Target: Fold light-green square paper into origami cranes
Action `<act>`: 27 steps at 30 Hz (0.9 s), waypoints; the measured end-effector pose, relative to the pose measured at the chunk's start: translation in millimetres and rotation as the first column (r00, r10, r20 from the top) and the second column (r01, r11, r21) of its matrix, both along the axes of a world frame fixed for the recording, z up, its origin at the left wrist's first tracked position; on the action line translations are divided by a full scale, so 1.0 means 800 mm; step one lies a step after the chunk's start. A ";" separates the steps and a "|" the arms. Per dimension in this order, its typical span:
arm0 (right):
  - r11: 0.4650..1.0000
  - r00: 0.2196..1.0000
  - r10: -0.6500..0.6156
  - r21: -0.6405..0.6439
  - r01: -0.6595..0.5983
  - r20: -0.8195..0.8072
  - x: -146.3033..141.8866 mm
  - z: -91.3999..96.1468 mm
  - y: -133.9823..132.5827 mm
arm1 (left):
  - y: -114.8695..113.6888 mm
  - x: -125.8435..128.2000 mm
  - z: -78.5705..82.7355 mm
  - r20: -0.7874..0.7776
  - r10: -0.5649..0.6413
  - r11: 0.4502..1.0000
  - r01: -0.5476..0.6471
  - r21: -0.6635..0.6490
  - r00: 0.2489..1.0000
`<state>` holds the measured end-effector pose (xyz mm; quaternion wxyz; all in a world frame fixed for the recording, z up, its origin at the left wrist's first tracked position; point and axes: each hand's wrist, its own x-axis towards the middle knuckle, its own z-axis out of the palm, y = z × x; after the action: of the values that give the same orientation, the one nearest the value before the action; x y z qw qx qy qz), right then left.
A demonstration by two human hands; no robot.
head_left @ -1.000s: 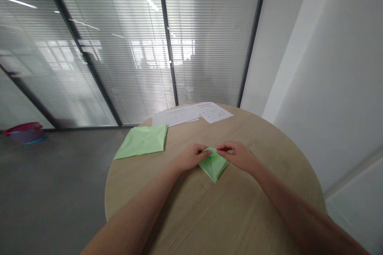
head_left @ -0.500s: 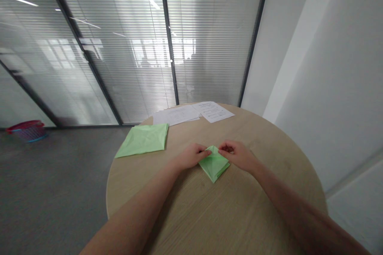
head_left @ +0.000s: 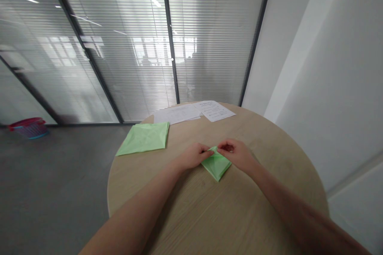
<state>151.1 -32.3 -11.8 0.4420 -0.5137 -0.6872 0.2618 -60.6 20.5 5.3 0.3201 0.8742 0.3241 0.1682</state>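
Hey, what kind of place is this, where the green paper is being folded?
Probably an office meeting room: floor-to-ceiling glass partitions with slatted blinds in dark frames, a round wooden table, and printed sheets lying at its far edge.

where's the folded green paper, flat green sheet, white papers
folded green paper (head_left: pixel 216 167), head view, on its lower flap
flat green sheet (head_left: pixel 143 138), head view, on its middle
white papers (head_left: pixel 178 114), head view, left sheet

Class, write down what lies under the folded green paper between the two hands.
The folded green paper rests on the wooden table; whatever its layers cover cannot be seen.
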 end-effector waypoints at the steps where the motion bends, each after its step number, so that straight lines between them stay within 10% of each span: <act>1: 1.000 1.000 -0.005 -0.003 0.005 -0.004 0.000 0.000 0.000 | 0.000 0.000 0.000 -0.001 0.001 1.000 -0.001 0.004 1.000; 27: 0.991 0.990 -0.022 0.135 0.003 0.139 -0.007 0.020 -0.018 | 0.000 0.002 0.002 -0.009 -0.020 1.000 0.020 -0.015 1.000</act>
<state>145.3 -46.8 4.1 0.4279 -0.5041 -0.7294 0.1755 -59.0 20.3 6.7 0.3269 0.8758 0.3179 0.1585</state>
